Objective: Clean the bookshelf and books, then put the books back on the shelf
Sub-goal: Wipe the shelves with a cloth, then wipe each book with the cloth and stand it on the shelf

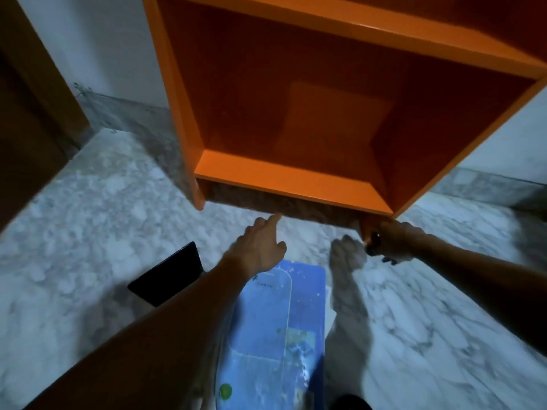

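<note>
An orange bookshelf [284,179] stands on the marble floor, and its lower compartment holds nothing. My left hand [260,244] reaches toward the front edge of the bottom board with the index finger stretched out, holding nothing. My right hand [393,239] is at the shelf's right front foot, its fingers curled round what looks like a pale cloth [398,257], though this is blurred. Blue books [299,315] lie stacked on the floor under my left forearm. A black book [168,273] lies to their left.
My bare foot [349,261] rests on the floor between my hands, next to the blue books. A dark wooden door or panel [32,119] stands at the left. White wall rises behind and to the right of the shelf.
</note>
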Motion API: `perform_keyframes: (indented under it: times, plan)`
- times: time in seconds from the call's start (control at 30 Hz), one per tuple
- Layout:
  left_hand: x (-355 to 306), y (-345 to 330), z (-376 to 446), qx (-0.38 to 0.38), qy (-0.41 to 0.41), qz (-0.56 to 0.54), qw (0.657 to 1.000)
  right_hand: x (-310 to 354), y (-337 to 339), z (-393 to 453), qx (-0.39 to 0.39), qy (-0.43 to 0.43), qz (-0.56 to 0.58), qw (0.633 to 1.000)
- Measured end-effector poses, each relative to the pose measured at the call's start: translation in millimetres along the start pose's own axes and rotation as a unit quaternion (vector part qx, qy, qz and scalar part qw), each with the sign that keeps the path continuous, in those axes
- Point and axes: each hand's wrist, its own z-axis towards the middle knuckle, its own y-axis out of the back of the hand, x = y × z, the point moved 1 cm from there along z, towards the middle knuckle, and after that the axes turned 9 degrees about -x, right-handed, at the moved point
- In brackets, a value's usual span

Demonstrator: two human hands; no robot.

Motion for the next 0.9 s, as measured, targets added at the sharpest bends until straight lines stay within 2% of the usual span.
perform_keyframes:
  times: [0.03, 0.1, 0.2, 0.27, 0.37, 0.5, 0.63, 0.67, 0.8, 0.9]
  plan:
    - [5.7, -3.7, -10.0, -0.015, 0.026, 0.026, 0.999, 3.8, 0.6, -0.5, 0.021, -0.012, 0.088, 0.996]
    - [18.2, -11.5, -29.3, -0.037, 0.102, 0.057, 0.992, 16.0, 2.8, -1.7, 0.047, -0.022, 0.175, 0.983]
    - [37.0, -21.7, -53.1, 0.009, 0.243, -0.031, 0.969, 45.0, 3.2, -5.5, 0.070, -0.001, 0.229, 0.971]
    - [46.2, -30.3, -65.6, 0.046, 0.283, -0.089, 0.954, 62.6, 3.0, -4.6, 0.081, 0.028, 0.226, 0.970]
    - [44.4, -30.2, -82.4, 0.007, 0.305, -0.122, 0.945, 82.0, 11.5, -8.1, 0.092, 0.055, 0.225, 0.968]
    - [26.1, -13.1, -97.7, -0.029, 0.253, -0.041, 0.966, 99.1, 30.6, -23.2, 0.110, 0.038, 0.238, 0.964]
    - [25.6, -8.5, -93.8, -0.057, 0.237, -0.110, 0.964, 124.0, 38.5, -12.0, 0.119, 0.116, 0.221, 0.961]
    - [27.8, -8.3, -89.0, -0.055, 0.241, -0.127, 0.961, 129.5, 36.5, -5.5, 0.134, 0.135, 0.224, 0.956]
    - [42.6, -8.1, -72.8, -0.017, 0.249, -0.197, 0.948, 142.8, 27.0, 23.9, 0.302, 0.136, 0.272, 0.903]
    - [46.6, -1.1, -69.4, -0.045, 0.239, -0.240, 0.940, 162.4, 39.3, 52.4, 0.336, 0.194, 0.204, 0.899]
